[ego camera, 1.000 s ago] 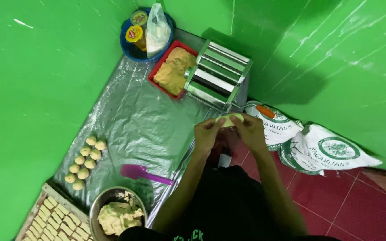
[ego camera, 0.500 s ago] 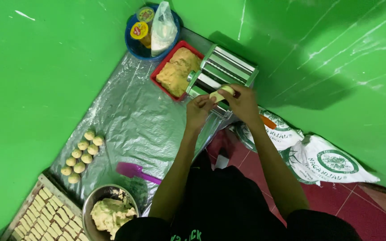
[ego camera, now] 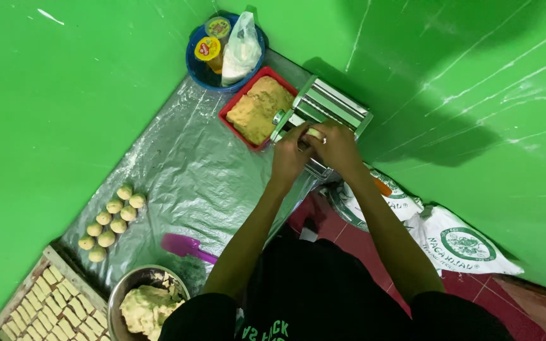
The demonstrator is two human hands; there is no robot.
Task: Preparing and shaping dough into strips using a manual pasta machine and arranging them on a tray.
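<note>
Dough piece point(ego camera: 315, 133), pale and small, sits pinched between both hands right on top of the metal roller machine point(ego camera: 323, 117). A second ago the hands held it in the air, nearer the body; half a second ago they were almost at the machine; now it has reached the rollers, so it seems to be going in. The left hand point(ego camera: 291, 153) curls around its near end, fingers closed on it. The right hand point(ego camera: 336, 145) covers the other end, fingers pressed together over it.

Just beyond the left hand, a red tray point(ego camera: 234, 108) holds a slab of yellow-brown dough. Farther out, a blue basin point(ego camera: 198, 71) holds two lidded tubs and a white bag. Back towards the body, left of the arm, a steel bowl point(ego camera: 123, 292) holds lumpy pale dough, near a purple spatula point(ego camera: 186, 247), dough balls point(ego camera: 111, 220) and a wooden tray point(ego camera: 21, 298) of cut pieces.
</note>
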